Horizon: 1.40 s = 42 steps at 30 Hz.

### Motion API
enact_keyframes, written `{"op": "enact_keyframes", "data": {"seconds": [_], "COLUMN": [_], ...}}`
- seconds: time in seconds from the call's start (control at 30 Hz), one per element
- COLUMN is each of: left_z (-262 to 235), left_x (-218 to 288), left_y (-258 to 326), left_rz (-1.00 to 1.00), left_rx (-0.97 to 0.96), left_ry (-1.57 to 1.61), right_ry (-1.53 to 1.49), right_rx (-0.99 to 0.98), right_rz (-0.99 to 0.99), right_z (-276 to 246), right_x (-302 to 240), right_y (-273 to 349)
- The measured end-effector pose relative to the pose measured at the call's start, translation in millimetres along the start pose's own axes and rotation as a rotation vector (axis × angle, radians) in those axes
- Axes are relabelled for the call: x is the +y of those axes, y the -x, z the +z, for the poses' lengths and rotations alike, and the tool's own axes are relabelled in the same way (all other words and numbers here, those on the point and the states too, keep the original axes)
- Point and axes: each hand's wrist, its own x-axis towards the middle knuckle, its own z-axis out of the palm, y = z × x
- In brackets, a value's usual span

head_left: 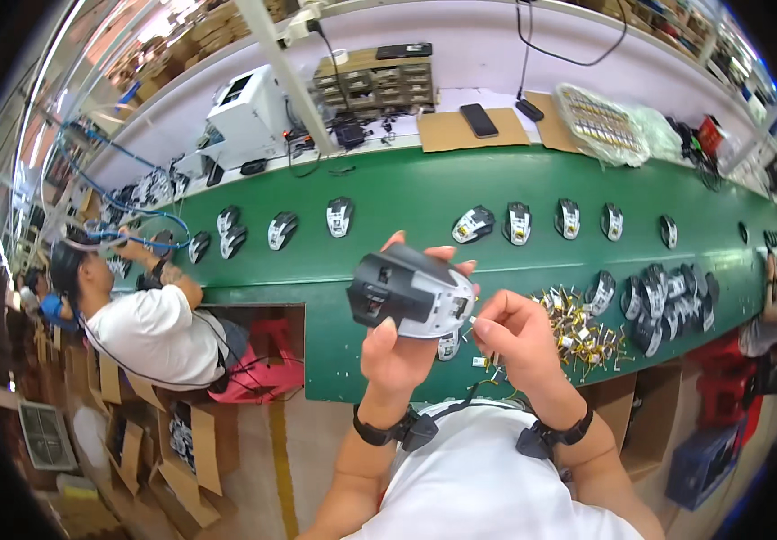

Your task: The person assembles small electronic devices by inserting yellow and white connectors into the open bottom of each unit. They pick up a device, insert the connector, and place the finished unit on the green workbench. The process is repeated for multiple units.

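My left hand [397,346] holds up a black and white computer mouse shell [409,292], its open underside facing me, above the near edge of the green conveyor belt [406,193]. My right hand [516,333] pinches a small part at the shell's right edge; the part is too small to make out. A pile of small gold-coloured parts with wires [578,328] lies on the belt just right of my right hand.
Several mouse shells [519,222] lie in a row along the belt, and a heap of them [668,301] sits at the right. A person in a white shirt [150,328] sits at the left. Parts drawers [378,83], a white machine [246,112] and a phone [478,119] stand behind the belt.
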Motion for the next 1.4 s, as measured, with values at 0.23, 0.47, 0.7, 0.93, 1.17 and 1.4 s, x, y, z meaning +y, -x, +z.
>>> {"op": "enact_keyframes", "data": {"seconds": [0.23, 0.47, 0.7, 0.93, 1.17, 1.4], "left_z": [14, 16, 15, 6, -5, -9], "left_x": [-13, -15, -21, -25, -27, -26], "left_y": [13, 17, 16, 16, 16, 9], "left_rz": [0.024, 0.016, -0.018, -0.010, -0.032, -0.106], "left_rx": [-0.029, -0.024, -0.012, -0.027, -0.089, 0.023], "left_ry": [-0.069, -0.138, -0.205, -0.232, -0.358, -0.166], "right_ry": [0.247, 0.173, 0.132, 0.216, 0.249, 0.165], "right_rx": [0.120, 0.130, 0.123, 0.126, 0.099, 0.116], "right_rz": [-0.183, -0.145, -0.124, -0.080, 0.005, 0.107], "right_z": [3, 3, -3, -8, -17, -14], "right_x": [-4, -2, 0, 3, 4, 4], "right_y": [8, 13, 11, 5, -4, -12]}}
